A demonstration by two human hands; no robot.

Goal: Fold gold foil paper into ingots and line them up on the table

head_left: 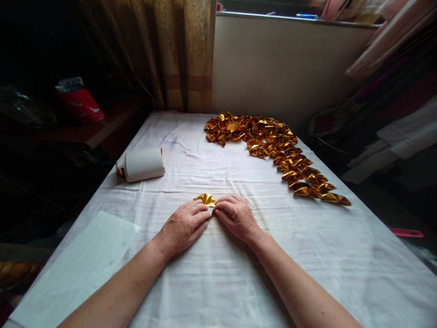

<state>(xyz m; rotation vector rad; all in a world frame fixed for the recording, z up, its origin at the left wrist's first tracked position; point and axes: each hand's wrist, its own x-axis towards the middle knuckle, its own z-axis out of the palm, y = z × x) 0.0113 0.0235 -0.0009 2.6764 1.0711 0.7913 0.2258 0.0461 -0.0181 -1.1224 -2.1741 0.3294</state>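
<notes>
A small piece of gold foil paper (205,199), creased and folded, lies between my hands near the middle of the table. My left hand (186,223) is closed on its left side, fingers pressed together over the edge. From the right, my right hand (236,216) pinches the foil paper's other end with thumb and fingertips. A bit of the paper's pale side shows between the fingertips. Beyond my hands, many folded gold foil pieces (235,127) are heaped at the back and run in overlapping rows toward the right.
A white paper cylinder (145,165) lies on its side at the left, gold showing at its end. Lined paper sheets (82,269) rest at the front left. A white cloth (324,273) covers the table. A red container (80,102) stands on a side table.
</notes>
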